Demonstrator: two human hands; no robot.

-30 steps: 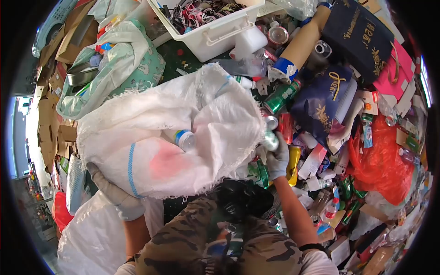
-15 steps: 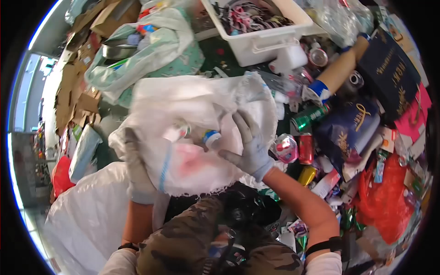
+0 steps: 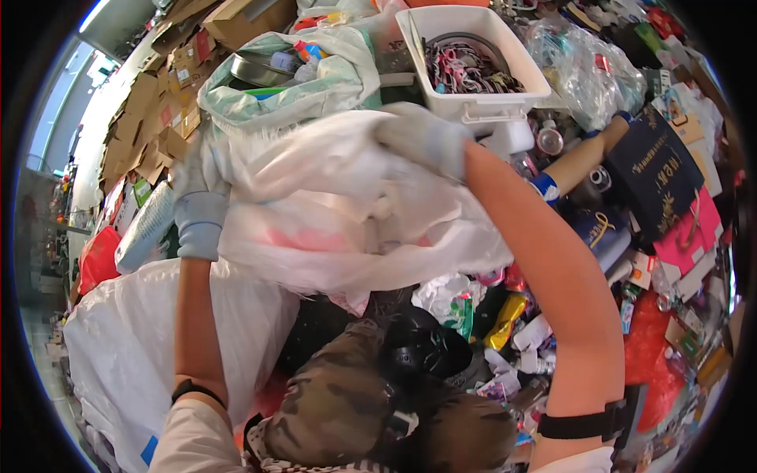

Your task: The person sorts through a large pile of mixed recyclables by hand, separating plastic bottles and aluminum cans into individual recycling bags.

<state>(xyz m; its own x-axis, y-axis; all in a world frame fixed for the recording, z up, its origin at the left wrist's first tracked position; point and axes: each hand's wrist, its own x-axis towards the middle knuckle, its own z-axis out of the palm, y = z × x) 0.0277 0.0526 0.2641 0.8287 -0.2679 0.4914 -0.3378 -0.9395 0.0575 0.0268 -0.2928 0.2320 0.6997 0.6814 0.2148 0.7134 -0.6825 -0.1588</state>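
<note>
A white woven sack (image 3: pixel 315 236) with a pink print hangs in front of me, its mouth spread and partly blurred. Gloved and closed on its left edge is my left hand (image 3: pixel 201 193). My right hand (image 3: pixel 422 142), also gloved, grips the sack's far edge near the white bin. Inside the sack some pale items show, too blurred to name. Below the sack are camouflage-clad knees (image 3: pixel 331 394) and a black shoe (image 3: pixel 422 343).
Beyond the sack stand a green-and-white bag (image 3: pixel 296 102) with a metal bowl and a white bin (image 3: pixel 481 102) of cords. Cardboard (image 3: pixel 142 118) lies left. A large white sack (image 3: pixel 142 339) is near my left arm. Mixed cans, bottles and a red bag (image 3: pixel 650 355) lie right.
Both hands have moved farther away from my body, lifting and stretching the sack. My right hand, spread over the sack before, now grips its far edge. The view has shifted.
</note>
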